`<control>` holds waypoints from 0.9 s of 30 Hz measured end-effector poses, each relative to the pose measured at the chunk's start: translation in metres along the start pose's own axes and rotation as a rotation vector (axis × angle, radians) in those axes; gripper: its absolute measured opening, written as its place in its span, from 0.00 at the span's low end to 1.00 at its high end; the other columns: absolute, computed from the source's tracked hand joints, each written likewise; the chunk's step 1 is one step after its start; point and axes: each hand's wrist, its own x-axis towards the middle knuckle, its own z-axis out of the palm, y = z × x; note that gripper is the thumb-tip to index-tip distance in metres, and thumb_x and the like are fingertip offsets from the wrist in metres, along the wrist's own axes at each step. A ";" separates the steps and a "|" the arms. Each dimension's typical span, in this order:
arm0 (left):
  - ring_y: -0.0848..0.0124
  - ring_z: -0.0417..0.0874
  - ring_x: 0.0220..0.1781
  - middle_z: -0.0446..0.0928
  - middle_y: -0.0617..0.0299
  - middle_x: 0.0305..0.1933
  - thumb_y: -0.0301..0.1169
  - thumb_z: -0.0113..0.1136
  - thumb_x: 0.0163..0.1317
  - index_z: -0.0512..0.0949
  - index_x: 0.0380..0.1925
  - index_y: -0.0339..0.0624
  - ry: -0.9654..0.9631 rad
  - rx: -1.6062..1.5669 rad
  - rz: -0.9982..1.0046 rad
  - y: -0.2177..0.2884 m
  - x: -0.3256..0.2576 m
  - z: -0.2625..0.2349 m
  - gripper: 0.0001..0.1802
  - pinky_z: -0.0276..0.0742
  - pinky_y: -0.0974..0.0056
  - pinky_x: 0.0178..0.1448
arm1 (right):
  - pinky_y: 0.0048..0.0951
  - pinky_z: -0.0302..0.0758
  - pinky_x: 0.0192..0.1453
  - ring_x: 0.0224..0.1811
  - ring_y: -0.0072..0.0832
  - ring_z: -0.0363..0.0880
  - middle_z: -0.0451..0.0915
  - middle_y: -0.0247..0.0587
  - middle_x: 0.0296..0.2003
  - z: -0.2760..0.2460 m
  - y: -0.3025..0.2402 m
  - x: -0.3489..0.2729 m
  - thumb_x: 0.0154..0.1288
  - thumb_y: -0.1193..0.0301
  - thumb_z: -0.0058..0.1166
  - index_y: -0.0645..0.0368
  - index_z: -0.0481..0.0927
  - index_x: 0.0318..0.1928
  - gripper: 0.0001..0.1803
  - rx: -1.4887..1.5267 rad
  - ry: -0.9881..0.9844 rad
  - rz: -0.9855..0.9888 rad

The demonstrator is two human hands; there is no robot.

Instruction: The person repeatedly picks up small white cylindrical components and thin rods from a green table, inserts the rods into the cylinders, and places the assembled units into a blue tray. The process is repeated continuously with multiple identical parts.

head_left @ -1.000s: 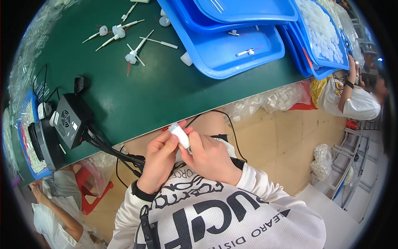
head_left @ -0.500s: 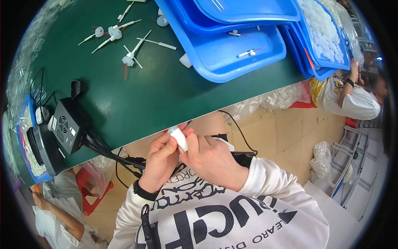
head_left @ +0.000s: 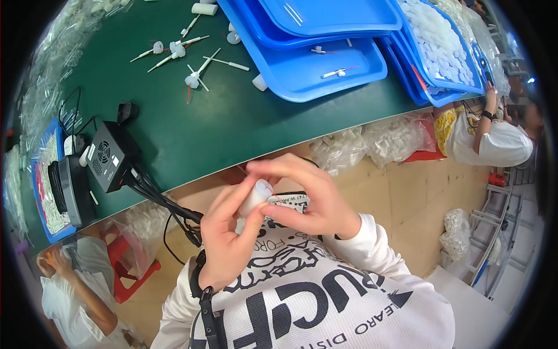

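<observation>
A short white plastic cylinder [head_left: 253, 199] is gripped between the thumb and fingers of my left hand [head_left: 224, 241], in front of my chest. Its round end faces right, and a thin red wire [head_left: 277, 199] shows beside that end. Around this end curves my right hand [head_left: 317, 195], thumb and fingers spread apart. The right thumb rests near the cylinder's lower edge by the left thumb, while the right fingertips reach over to the left fingers. On the green table [head_left: 192, 131] lie several white stick-like parts [head_left: 193, 78] with round caps and red wires.
Stacked blue trays [head_left: 314, 84] stand at the table's far side; another tray holds white discs [head_left: 444, 52]. A black box [head_left: 110, 154] with cables sits at left. Plastic bags [head_left: 386, 142] lie beyond the table edge. Other people [head_left: 494, 136] work at right and lower left.
The cylinder has turned so its round end shows, and a red wire is visible. My right hand has opened from its closed grip beside the cylinder and spread around its end.
</observation>
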 end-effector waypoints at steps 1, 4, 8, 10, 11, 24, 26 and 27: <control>0.72 0.75 0.49 0.74 0.56 0.45 0.18 0.57 0.56 0.67 0.56 0.32 0.012 0.083 0.119 -0.003 0.002 0.000 0.25 0.72 0.71 0.49 | 0.28 0.72 0.43 0.37 0.29 0.75 0.76 0.44 0.41 0.001 -0.001 0.001 0.51 0.74 0.61 0.63 0.72 0.54 0.26 0.020 -0.020 -0.024; 0.68 0.75 0.50 0.73 0.52 0.46 0.14 0.58 0.52 0.64 0.55 0.32 0.117 -0.163 0.063 0.015 0.002 0.007 0.28 0.73 0.68 0.51 | 0.24 0.74 0.43 0.40 0.26 0.76 0.76 0.42 0.44 0.009 0.007 -0.008 0.55 0.78 0.58 0.64 0.74 0.50 0.20 0.280 0.083 0.040; 0.64 0.77 0.48 0.72 0.46 0.46 0.10 0.58 0.49 0.62 0.42 0.35 0.253 -0.274 0.127 0.008 -0.004 0.010 0.22 0.75 0.63 0.52 | 0.22 0.76 0.43 0.44 0.24 0.77 0.76 0.41 0.45 0.015 0.006 -0.017 0.56 0.81 0.57 0.66 0.74 0.49 0.18 0.529 0.241 0.079; 0.64 0.76 0.48 0.72 0.45 0.46 0.10 0.59 0.49 0.62 0.40 0.35 0.221 -0.236 0.183 0.010 -0.003 0.010 0.21 0.75 0.63 0.52 | 0.21 0.76 0.42 0.43 0.25 0.78 0.78 0.44 0.45 0.015 0.005 -0.018 0.53 0.81 0.60 0.68 0.75 0.47 0.18 0.583 0.301 0.063; 0.64 0.76 0.48 0.72 0.45 0.46 0.10 0.59 0.49 0.62 0.40 0.35 0.205 -0.217 0.209 0.011 -0.002 0.010 0.21 0.75 0.63 0.52 | 0.21 0.76 0.42 0.42 0.25 0.79 0.78 0.44 0.44 0.012 0.006 -0.019 0.52 0.81 0.61 0.67 0.75 0.46 0.18 0.517 0.303 0.015; 0.61 0.81 0.41 0.77 0.44 0.40 0.12 0.66 0.44 0.68 0.33 0.34 0.099 0.163 0.456 0.017 0.001 0.014 0.19 0.79 0.62 0.46 | 0.32 0.78 0.45 0.42 0.40 0.81 0.80 0.58 0.38 -0.001 -0.007 -0.034 0.47 0.84 0.63 0.70 0.77 0.39 0.16 0.525 0.456 -0.041; 0.62 0.82 0.40 0.78 0.45 0.40 0.13 0.67 0.43 0.70 0.32 0.33 0.193 0.024 0.324 0.023 -0.001 0.022 0.18 0.79 0.63 0.46 | 0.31 0.79 0.44 0.41 0.40 0.82 0.80 0.57 0.37 -0.005 0.000 -0.034 0.46 0.84 0.62 0.70 0.78 0.38 0.15 0.389 0.410 -0.117; 0.62 0.82 0.40 0.78 0.46 0.39 0.14 0.67 0.43 0.71 0.32 0.33 0.239 -0.046 0.257 0.026 -0.002 0.025 0.17 0.79 0.63 0.45 | 0.31 0.79 0.43 0.41 0.39 0.82 0.80 0.57 0.37 -0.007 0.002 -0.034 0.46 0.84 0.62 0.70 0.78 0.39 0.15 0.352 0.384 -0.138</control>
